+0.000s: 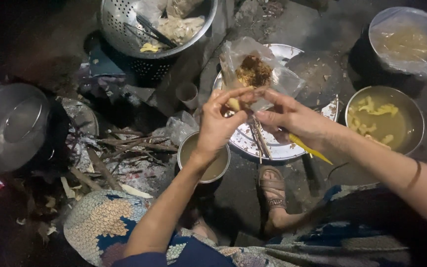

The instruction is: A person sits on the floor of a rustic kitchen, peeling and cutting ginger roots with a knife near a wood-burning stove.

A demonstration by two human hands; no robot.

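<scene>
My left hand (219, 123) pinches the edge of a clear plastic bag (282, 79) that holds a heap of brown fried food (254, 70). My right hand (295, 118) grips the same bag edge from the right, and a yellow stick-like handle (310, 149) pokes out under its palm. Both hands hover over a round metal tray (273, 148) with wooden sticks (260, 141) lying on it.
A metal colander (119, 29) with food and tongs sits at the top. A lidded pot (11, 126) is at left, beside firewood (124, 148). A small bowl of liquid (218, 170) is under my left wrist. At right are a bowl of yellow pieces (384, 118) and a plastic-covered pot (408, 39). My sandalled foot (273, 188) rests below the tray.
</scene>
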